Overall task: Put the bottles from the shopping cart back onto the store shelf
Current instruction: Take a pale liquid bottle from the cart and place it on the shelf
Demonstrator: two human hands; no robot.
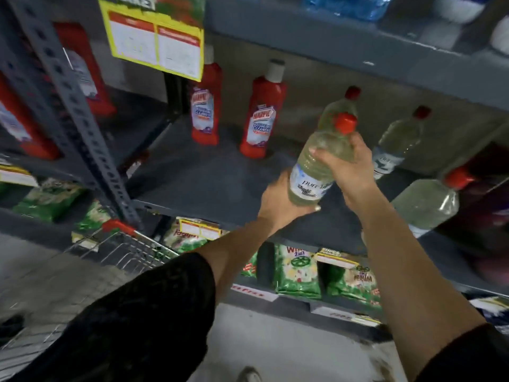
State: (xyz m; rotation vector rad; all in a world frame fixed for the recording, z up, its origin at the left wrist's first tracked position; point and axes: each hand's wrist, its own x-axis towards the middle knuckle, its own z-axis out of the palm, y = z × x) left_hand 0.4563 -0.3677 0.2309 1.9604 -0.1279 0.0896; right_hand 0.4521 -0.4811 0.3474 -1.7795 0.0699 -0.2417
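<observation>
I hold a clear bottle [316, 164] of pale liquid with a red cap and a white label, tilted, over the front of the grey store shelf [198, 183]. My left hand [278, 205] cups its base from below. My right hand [347, 166] grips its upper body just under the cap. Three similar clear bottles stand on the shelf: one [341, 106] right behind the held bottle, one [396, 142] further right, one [429, 202] at the front right. The wire shopping cart [121, 249] with a red corner sits at lower left; its contents are hidden.
Two red cleaner bottles [261, 114] [205, 106] stand at the back of the same shelf. A yellow price sign [157, 37] hangs from the shelf above. Green packets [297, 271] fill the shelf below. A grey perforated upright [74, 111] divides the bays at left.
</observation>
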